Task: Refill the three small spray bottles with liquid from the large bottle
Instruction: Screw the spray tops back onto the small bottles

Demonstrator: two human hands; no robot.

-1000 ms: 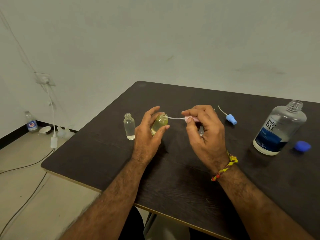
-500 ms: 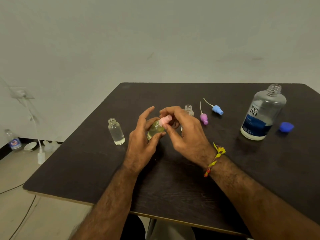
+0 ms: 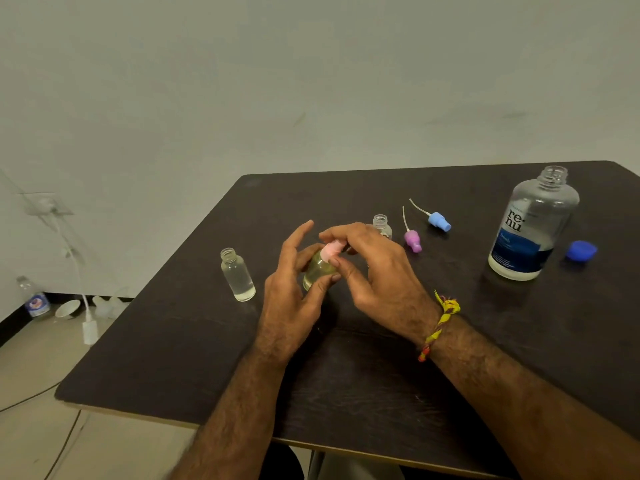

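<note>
My left hand [image 3: 289,292] grips a small yellowish spray bottle [image 3: 317,270] at the middle of the dark table [image 3: 363,386]. My right hand [image 3: 375,280] pinches the pink spray cap [image 3: 330,250] that sits on that bottle's neck. A second small clear bottle [image 3: 237,275] stands uncapped to the left. A third small bottle [image 3: 382,225] stands behind my right hand, mostly hidden. The large clear bottle [image 3: 533,225] with a blue label stands open at the right, a little liquid in its bottom.
A purple spray cap [image 3: 412,240] and a blue spray cap [image 3: 439,221], each with a dip tube, lie behind my right hand. The large bottle's blue lid [image 3: 581,251] lies at the far right. On the floor at left are a plastic bottle [image 3: 34,299], a charger [image 3: 89,329] and cables.
The pink cap's tube has gone into the yellowish bottle and the cap now sits on its neck. The view has swung left, so the table's things appear further right.
</note>
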